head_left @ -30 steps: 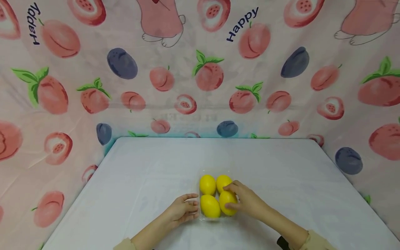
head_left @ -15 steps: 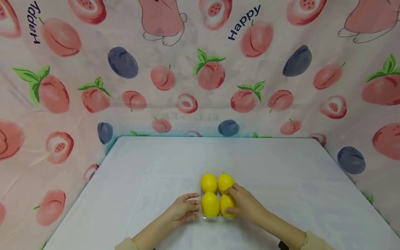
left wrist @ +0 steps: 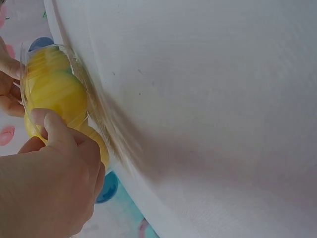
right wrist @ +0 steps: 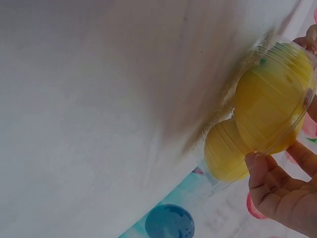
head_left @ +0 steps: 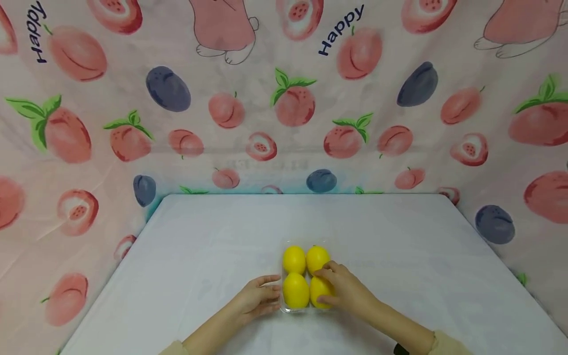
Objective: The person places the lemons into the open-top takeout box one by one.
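Observation:
Several yellow lemons sit two by two in a clear plastic box (head_left: 294,310) near the front of the table. My right hand (head_left: 350,290) holds the near right lemon (head_left: 320,292), thumb at its near end and fingertips at its far end. My left hand (head_left: 257,298) rests at the box's left wall, fingers loosely spread beside the near left lemon (head_left: 296,291). In the left wrist view, the left hand (left wrist: 59,173) has its thumb along the box rim. The right wrist view has the right hand (right wrist: 287,191) with its thumb right at the box wall.
A white cloth covers the table (head_left: 213,231). Behind it and at both sides hangs a pink fruit-print curtain (head_left: 262,118). A dark object (head_left: 401,349) shows under the right forearm at the lower edge.
The near right lemon has settled lower between the other lemons, and the near left lemon has turned more upright. My right hand stays on the near right lemon; the left has barely moved.

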The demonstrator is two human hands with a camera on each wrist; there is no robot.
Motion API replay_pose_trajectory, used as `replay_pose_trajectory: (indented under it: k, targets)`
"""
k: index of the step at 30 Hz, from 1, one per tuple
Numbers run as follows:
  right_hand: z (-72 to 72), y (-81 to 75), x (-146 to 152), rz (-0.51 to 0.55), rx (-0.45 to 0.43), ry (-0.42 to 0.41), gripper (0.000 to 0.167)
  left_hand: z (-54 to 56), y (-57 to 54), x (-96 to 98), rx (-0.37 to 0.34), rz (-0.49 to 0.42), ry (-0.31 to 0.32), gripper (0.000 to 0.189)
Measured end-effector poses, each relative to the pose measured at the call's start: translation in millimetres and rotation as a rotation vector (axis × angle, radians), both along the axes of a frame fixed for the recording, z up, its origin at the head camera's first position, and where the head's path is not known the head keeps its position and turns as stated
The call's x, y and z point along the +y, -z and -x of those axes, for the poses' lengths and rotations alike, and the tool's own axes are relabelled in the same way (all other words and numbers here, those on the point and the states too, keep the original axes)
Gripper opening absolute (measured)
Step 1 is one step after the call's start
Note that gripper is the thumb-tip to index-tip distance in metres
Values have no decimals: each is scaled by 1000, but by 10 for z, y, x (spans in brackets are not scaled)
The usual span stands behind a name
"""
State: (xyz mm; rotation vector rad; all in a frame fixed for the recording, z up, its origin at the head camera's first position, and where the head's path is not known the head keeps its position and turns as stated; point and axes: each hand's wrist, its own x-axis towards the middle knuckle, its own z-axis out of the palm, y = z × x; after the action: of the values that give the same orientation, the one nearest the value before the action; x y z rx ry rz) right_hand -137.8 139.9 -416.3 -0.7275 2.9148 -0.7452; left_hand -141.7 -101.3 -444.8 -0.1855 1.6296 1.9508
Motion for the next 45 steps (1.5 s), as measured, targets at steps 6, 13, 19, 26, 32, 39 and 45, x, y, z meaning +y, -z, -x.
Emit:
replay_pose_trajectory:
  k: [6, 13, 19, 26, 32, 39, 45]
  targets:
    - [-13, 19, -45, 11, -14, 0, 49, -54, -2, -55, 0, 5, -13, 46]
    - [-14, -29, -6, 35, 8, 23, 45, -73, -62, -81, 55, 41, 19, 55]
    - [-28, -92, 74, 54, 19, 19, 41, -61, -164, -140, 149, 90, 89, 57]
    - [15, -150, 184, 52, 100, 27, 39, 3, -338, -180, 375, 259, 83, 49]
    - [72, -175, 307, 115, 176, 55, 32, 25, -376, -218, 669, 496, 1, 34]
    - [155, -157, 481, 154, 310, 85, 40, 29, -327, -301, 920, 759, -114, 39]
    - [194, -94, 620, 180, 319, 144, 55, 36, -240, -429, 1018, 877, -142, 44]
